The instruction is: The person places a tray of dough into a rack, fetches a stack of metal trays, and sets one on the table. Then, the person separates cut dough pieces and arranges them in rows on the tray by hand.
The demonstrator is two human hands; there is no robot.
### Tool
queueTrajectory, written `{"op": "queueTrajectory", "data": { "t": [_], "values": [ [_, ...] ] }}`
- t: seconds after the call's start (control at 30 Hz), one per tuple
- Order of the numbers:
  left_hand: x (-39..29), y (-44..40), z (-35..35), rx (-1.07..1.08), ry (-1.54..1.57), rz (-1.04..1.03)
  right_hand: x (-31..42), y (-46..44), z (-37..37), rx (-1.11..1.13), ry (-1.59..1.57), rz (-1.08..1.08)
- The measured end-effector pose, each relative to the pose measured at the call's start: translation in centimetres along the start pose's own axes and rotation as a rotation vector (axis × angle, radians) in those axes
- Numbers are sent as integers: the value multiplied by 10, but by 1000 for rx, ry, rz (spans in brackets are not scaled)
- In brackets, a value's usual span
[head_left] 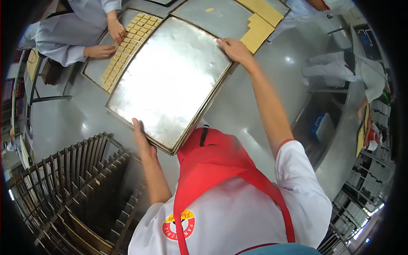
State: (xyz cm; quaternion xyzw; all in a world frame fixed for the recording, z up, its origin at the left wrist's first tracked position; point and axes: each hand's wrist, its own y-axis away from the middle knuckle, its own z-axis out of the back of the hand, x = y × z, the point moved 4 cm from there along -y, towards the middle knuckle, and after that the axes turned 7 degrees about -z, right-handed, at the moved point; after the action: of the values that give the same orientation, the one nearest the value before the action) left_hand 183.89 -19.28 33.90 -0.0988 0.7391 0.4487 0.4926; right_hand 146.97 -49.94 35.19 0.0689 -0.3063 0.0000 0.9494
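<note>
A shiny metal baking tray [170,76] spans the middle of the view, and more tray edges show beneath it, so it looks like a small stack. My left hand [143,138] grips its near left edge, thumb on top and fingers hidden underneath. On the far right edge my right hand [234,49] holds on with the thumb over the rim. The top tray's surface is bare. Just beyond its left side lies another tray [94,70] with rows of small yellow dough pieces [131,40], partly covered by the stack.
A co-worker's hands [108,42] touch the dough pieces at upper left. Yellow dough sheets [257,32] lie on a tray [197,15] at the top. A metal tray rack [76,178] stands at lower left. Other people and a bench [323,114] are at right.
</note>
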Motion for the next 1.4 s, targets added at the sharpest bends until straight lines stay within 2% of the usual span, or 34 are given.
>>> {"op": "queueTrajectory", "data": {
  "t": [0.07,0.1,0.2,0.33,0.4,0.43,0.5,0.53,0.6,0.67,0.73,0.77,0.83,0.93,1.07,1.4],
  "values": [
    [-11,11,-22,62,68,26,11,19,2,-7,153,-69],
    [-12,11,-23,34,60,29,8,20,1,-63,128,-24],
    [-6,2,-15,45,40,57,11,23,9,6,44,-82],
    [-4,-10,-9,-17,75,68,0,18,13,2,47,35],
    [-3,-19,8,-237,-132,-112,-1,14,25,123,9,127],
    [-3,-12,3,-253,-121,-104,-11,6,32,138,17,139],
    [-39,15,-7,-555,-723,-557,-34,-14,52,133,-67,324],
    [-45,26,-14,-577,-725,-546,-48,-26,62,153,-69,336],
    [-66,51,-42,-588,-924,-870,-68,-51,80,203,201,563],
    [-63,65,-69,-584,-905,-833,-79,-70,87,294,271,670],
    [-59,74,-99,-565,-904,-808,-88,-79,86,527,433,778],
    [-50,76,-114,-548,-906,-761,-91,-81,87,539,412,791],
    [-34,81,-142,-506,-961,-732,-94,-80,83,547,584,985],
    [-12,93,-176,-477,-958,-680,-99,-78,73,524,546,1074],
    [2,106,-199,-474,-949,-720,-94,-90,66,572,444,1084],
    [16,115,-209,-594,-1025,-652,-75,-117,56,808,445,1112]
  ]
}}
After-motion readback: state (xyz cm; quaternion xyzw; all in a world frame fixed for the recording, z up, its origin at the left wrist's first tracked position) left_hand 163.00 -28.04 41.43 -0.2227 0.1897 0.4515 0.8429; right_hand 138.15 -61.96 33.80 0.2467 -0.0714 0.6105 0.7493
